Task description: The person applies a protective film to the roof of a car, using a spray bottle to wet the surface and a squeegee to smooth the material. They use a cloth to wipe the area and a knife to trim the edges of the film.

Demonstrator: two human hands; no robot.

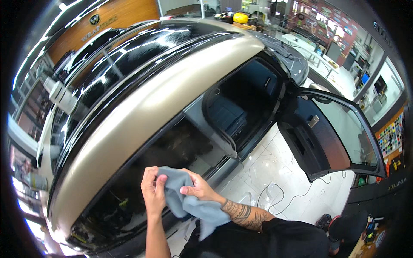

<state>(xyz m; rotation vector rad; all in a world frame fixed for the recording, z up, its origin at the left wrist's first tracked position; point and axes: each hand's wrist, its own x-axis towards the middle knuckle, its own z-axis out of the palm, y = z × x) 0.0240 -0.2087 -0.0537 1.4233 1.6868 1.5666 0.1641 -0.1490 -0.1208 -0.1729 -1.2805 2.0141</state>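
Observation:
Both hands hold a grey cloth [189,204] in front of the rear side window [142,172] of a car. My left hand [152,189] pinches the cloth's upper left edge. My right hand [195,187] grips its upper right part, and the rest hangs down over my right forearm. The car has a matte tan roof rail [146,112] and a glossy black roof [129,56]. The dark window glass lies just beyond the cloth.
The car's front door [331,133] stands wide open to the right, showing dark seats [232,116] inside. A thin cable [279,198] lies on the white tiled floor. Shelves and a colour sample board [391,137] line the far right wall.

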